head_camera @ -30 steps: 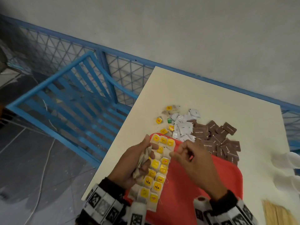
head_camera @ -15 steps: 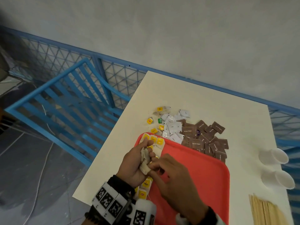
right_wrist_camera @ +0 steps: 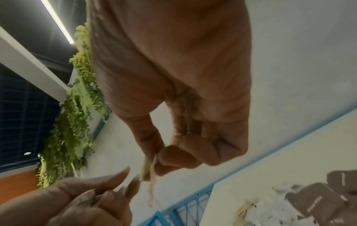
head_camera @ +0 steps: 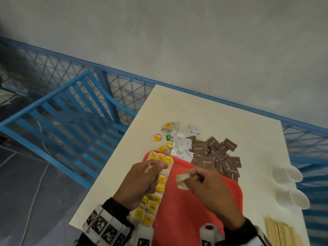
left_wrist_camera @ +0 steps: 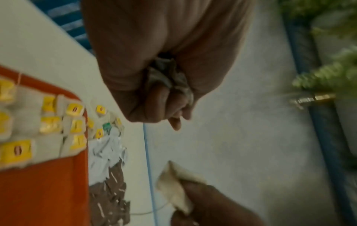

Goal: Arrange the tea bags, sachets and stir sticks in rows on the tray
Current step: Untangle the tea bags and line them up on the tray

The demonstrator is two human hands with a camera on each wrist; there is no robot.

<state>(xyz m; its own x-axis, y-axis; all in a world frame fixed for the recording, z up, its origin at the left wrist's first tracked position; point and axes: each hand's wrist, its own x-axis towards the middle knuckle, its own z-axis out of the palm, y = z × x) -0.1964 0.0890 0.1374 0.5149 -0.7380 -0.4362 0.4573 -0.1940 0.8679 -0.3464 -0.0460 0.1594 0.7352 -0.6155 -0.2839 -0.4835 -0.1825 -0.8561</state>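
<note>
A: Cream table (head_camera: 221,121) against a grey wall, blue railing (head_camera: 53,64) far and left.
B: Red tray (head_camera: 191,210) on the near half, rows of yellow-tagged tea bags (head_camera: 160,185) down its left side.
A: Beyond the tray's far edge, a loose heap: brown sachets (head_camera: 218,157) to the right, white sachets (head_camera: 182,146) in the middle, a few stray tea bags (head_camera: 158,138) to the left.
B: Bundle of wooden stir sticks (head_camera: 284,233) at the near right corner; two white cups (head_camera: 291,174) lying on their sides just beyond.
A: Left hand (head_camera: 142,181) over the tea-bag rows, fist curled round a crumpled wad of tea bags (left_wrist_camera: 170,78).
B: Right hand (head_camera: 211,189) over the middle of the tray, thumb and forefinger pinching one tagless tea bag (head_camera: 182,180), held off the surface.
A: Thin string (left_wrist_camera: 150,211) trailing from that bag, end lost in blur.
</note>
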